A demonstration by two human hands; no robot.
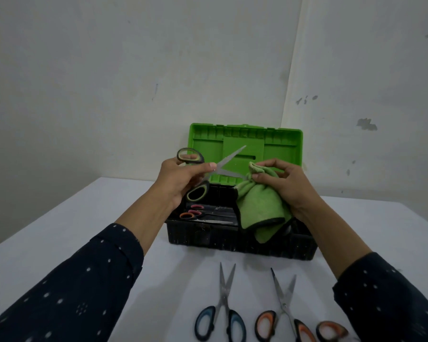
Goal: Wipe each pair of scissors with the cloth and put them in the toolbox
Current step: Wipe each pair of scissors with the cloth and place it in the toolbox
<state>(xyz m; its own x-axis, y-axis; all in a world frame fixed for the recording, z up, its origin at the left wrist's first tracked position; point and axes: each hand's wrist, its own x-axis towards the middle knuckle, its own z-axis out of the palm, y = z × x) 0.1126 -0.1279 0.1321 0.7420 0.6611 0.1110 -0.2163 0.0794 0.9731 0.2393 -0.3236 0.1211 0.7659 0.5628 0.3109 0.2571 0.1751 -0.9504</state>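
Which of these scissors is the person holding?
The green-handled scissors, blades open, in the left hand above the toolbox; the blue-handled pair and orange-handled pair lie on the table.

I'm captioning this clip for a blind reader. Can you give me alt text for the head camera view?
A person's left hand holds open green-handled scissors while the right hand pinches a green cloth around one blade, above an open toolbox holding other scissors. Blue-handled scissors and orange-handled scissors lie on the white table in front.

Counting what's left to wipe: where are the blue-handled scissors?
Head view: the blue-handled steel scissors lie open on the white table, left of the nearest orange-handled scissors, in front of the black toolbox.
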